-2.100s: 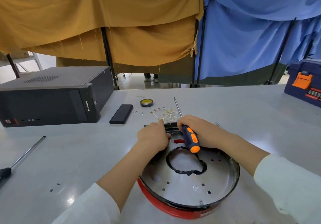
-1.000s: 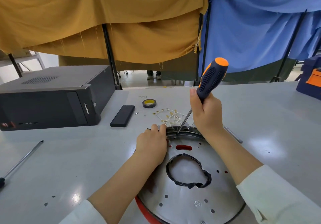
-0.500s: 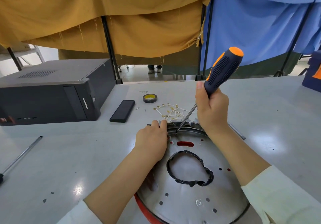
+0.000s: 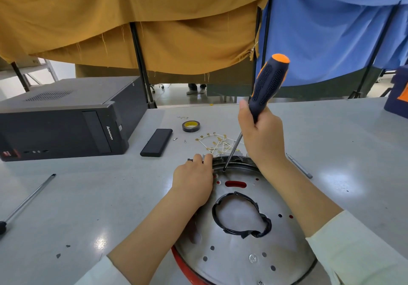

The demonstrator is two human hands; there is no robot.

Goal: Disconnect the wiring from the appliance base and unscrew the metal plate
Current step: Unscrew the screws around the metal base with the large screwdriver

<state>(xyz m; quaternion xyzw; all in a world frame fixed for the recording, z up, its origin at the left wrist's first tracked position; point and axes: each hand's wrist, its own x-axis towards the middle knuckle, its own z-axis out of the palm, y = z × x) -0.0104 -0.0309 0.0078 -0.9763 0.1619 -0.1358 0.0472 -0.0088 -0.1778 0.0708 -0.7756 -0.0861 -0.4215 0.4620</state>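
The metal plate [image 4: 242, 251] and red appliance base [image 4: 183, 269] run off the lower frame edge. The left hand [image 4: 193, 181] covers the rim, fingers curled on it. The right hand [image 4: 261, 136] grips one screwdriver [image 4: 268, 85], its tip hard to make out. Two loose shafts lie on the worktop [image 4: 88, 196].

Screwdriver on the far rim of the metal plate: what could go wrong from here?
1. The screwdriver stands tilted, its tip at the far edge of the metal plate. It may slip off the screw and scratch the plate.
2. The left hand rests on the rim right beside the tip, so a slip could strike its fingers.
3. A freed screw could roll among the loose wires behind the rim and get lost.
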